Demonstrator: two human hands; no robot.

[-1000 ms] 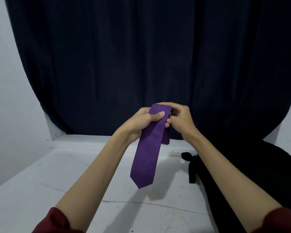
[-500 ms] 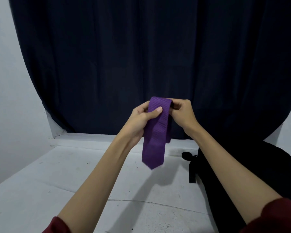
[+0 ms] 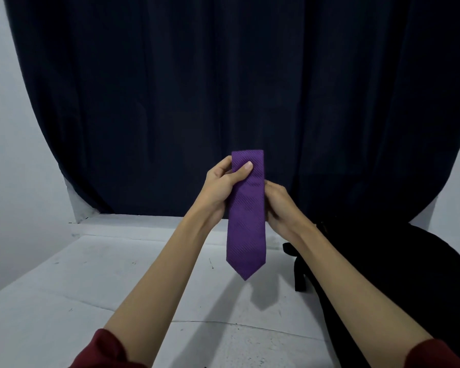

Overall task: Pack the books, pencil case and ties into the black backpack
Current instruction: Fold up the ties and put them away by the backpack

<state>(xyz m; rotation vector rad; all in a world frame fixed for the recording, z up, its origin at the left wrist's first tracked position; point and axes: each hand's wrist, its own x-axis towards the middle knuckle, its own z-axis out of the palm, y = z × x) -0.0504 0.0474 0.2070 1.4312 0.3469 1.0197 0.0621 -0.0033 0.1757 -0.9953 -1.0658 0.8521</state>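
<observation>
A folded purple tie hangs point-down in the air above the white table. My left hand pinches its folded top, thumb on the front. My right hand grips the tie's right edge lower down, fingers behind the cloth. The black backpack lies on the table at the right, under my right forearm, with a black strap hanging off its left side. No books or pencil case are in view.
A dark navy curtain hangs behind the table. White walls stand at the left and far right. A raised white ledge runs along the table's back edge.
The tie has been folded shorter and raised, and now hangs straight. My right hand slid from the top fold down to the tie's right edge.
</observation>
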